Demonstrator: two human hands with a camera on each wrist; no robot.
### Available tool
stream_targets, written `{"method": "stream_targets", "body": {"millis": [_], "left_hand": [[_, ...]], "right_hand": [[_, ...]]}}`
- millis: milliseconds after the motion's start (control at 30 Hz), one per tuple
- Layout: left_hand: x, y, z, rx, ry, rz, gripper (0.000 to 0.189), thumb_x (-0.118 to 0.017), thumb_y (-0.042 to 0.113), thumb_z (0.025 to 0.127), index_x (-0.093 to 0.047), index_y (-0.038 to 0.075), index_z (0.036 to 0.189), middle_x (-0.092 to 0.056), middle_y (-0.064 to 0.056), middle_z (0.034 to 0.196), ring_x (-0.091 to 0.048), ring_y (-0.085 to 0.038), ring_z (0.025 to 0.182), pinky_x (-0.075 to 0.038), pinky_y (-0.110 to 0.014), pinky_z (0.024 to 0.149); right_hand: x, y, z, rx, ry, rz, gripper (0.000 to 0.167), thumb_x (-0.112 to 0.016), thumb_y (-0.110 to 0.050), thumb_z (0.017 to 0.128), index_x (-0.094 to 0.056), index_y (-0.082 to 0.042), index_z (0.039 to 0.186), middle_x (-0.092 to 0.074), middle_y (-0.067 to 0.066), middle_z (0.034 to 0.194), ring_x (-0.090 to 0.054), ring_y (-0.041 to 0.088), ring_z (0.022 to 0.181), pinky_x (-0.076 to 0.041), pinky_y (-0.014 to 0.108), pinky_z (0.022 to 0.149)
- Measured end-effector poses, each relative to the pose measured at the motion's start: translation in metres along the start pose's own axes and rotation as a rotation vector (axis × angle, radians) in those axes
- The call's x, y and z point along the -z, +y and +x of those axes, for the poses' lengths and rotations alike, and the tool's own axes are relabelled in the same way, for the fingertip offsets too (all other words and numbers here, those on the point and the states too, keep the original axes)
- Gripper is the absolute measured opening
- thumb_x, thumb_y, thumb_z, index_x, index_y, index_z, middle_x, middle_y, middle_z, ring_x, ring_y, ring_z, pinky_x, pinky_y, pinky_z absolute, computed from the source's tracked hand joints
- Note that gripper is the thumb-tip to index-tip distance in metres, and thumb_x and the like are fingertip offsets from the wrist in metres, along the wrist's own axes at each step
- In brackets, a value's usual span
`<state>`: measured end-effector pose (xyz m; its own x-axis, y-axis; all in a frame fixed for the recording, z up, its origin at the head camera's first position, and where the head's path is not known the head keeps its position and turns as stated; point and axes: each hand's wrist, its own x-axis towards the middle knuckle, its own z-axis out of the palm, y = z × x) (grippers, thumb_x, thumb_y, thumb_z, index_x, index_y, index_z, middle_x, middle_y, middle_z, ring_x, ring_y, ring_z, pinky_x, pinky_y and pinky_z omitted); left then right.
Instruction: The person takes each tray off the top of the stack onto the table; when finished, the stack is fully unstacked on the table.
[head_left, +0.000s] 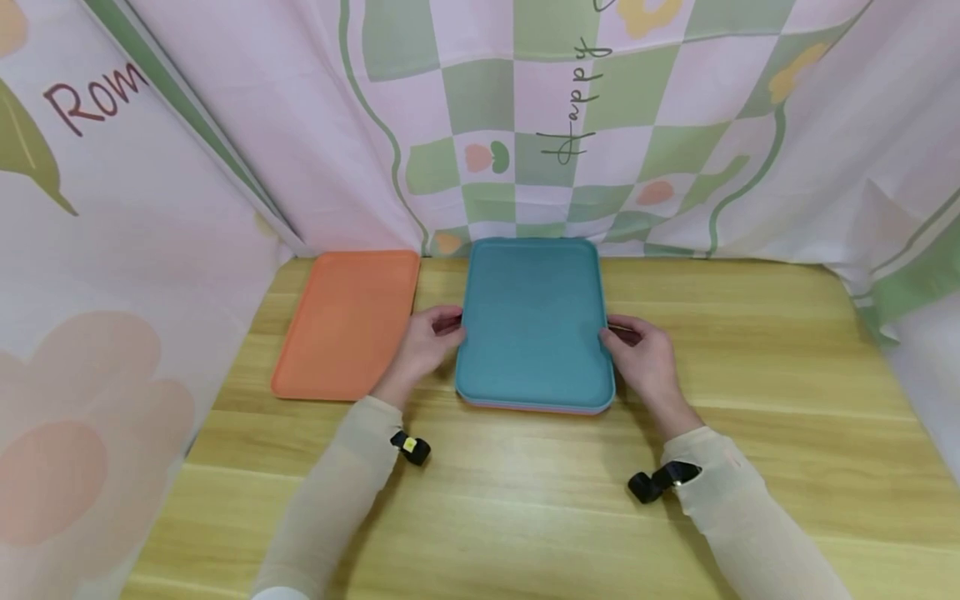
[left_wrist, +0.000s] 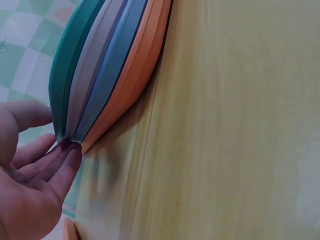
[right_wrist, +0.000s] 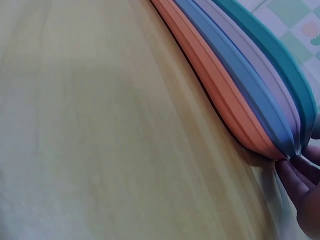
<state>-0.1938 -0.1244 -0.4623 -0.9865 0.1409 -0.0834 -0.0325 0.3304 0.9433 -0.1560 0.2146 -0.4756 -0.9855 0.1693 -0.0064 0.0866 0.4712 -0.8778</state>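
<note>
A stack of rectangular trays lies on the table, with a teal tray (head_left: pixel 534 325) on top. Below it come a lilac tray (left_wrist: pixel 92 70), a blue tray (left_wrist: pixel 116 65) and, lowest, an orange tray (left_wrist: pixel 142 65). My left hand (head_left: pixel 426 346) grips the stack's left edge, thumb at the teal rim and fingertips down by the lower trays' rims. At the right edge, my right hand (head_left: pixel 647 354) grips in the same manner, its fingertips beside the orange and blue rims (right_wrist: pixel 270 130). Much of the right hand is cut off in the right wrist view.
A separate orange tray (head_left: pixel 348 321) lies flat to the left, its right edge partly behind my left hand and wrist. The wooden table (head_left: pixel 525 500) meets a patterned curtain (head_left: pixel 555 125) at the back and another cloth (head_left: pixel 112 292) on the left.
</note>
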Motion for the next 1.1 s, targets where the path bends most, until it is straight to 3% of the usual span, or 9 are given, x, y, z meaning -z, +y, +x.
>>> {"method": "stream_targets", "body": {"millis": [100, 267, 367, 900, 1100], "left_hand": [[-0.001, 0.000, 0.000, 0.012, 0.002, -0.005, 0.042, -0.070, 0.001, 0.101, -0.064, -0.008, 0.142, -0.068, -0.027, 0.141, -0.066, -0.039, 0.135, -0.057, -0.046, 0.112], [-0.002, -0.001, 0.000, 0.029, 0.002, -0.003, 0.043, -0.069, 0.001, 0.101, -0.063, -0.008, 0.143, -0.067, -0.028, 0.142, -0.065, -0.040, 0.135, -0.057, -0.045, 0.112], [-0.001, 0.000, -0.001, 0.032, 0.014, 0.001, 0.043, -0.069, 0.000, 0.101, -0.063, -0.008, 0.143, -0.067, -0.028, 0.142, -0.065, -0.040, 0.135, -0.057, -0.046, 0.112], [0.029, -0.005, -0.012, 0.042, 0.074, 0.051, 0.043, -0.067, -0.001, 0.099, -0.065, -0.008, 0.141, -0.068, -0.029, 0.139, -0.066, -0.041, 0.132, -0.056, -0.050, 0.113], [0.037, -0.010, -0.015, 0.043, 0.105, 0.039, 0.043, -0.066, 0.000, 0.098, -0.067, -0.007, 0.140, -0.070, -0.027, 0.138, -0.067, -0.039, 0.131, -0.056, -0.049, 0.112]], "right_hand": [[0.000, 0.000, 0.000, -0.005, -0.003, 0.007, 0.041, -0.066, -0.024, 0.107, -0.070, 0.002, 0.138, -0.073, 0.026, 0.134, -0.071, 0.034, 0.119, -0.049, 0.003, 0.078], [-0.001, 0.000, 0.001, -0.021, 0.004, 0.011, 0.040, -0.067, -0.024, 0.106, -0.072, 0.001, 0.137, -0.074, 0.025, 0.132, -0.067, 0.007, 0.101, -0.051, 0.005, 0.076], [-0.002, -0.002, 0.000, -0.033, 0.008, 0.023, 0.039, -0.068, -0.023, 0.105, -0.073, 0.001, 0.136, -0.074, 0.025, 0.132, -0.065, 0.001, 0.097, -0.052, 0.006, 0.075], [-0.034, -0.018, 0.002, -0.014, -0.022, 0.075, 0.035, -0.070, -0.014, 0.103, -0.074, 0.003, 0.133, -0.075, 0.027, 0.129, -0.073, 0.036, 0.116, -0.052, 0.005, 0.077], [-0.045, -0.025, 0.003, -0.023, -0.028, 0.095, 0.034, -0.070, -0.012, 0.103, -0.074, 0.005, 0.132, -0.075, 0.028, 0.129, -0.073, 0.039, 0.118, -0.051, 0.004, 0.077]]}}
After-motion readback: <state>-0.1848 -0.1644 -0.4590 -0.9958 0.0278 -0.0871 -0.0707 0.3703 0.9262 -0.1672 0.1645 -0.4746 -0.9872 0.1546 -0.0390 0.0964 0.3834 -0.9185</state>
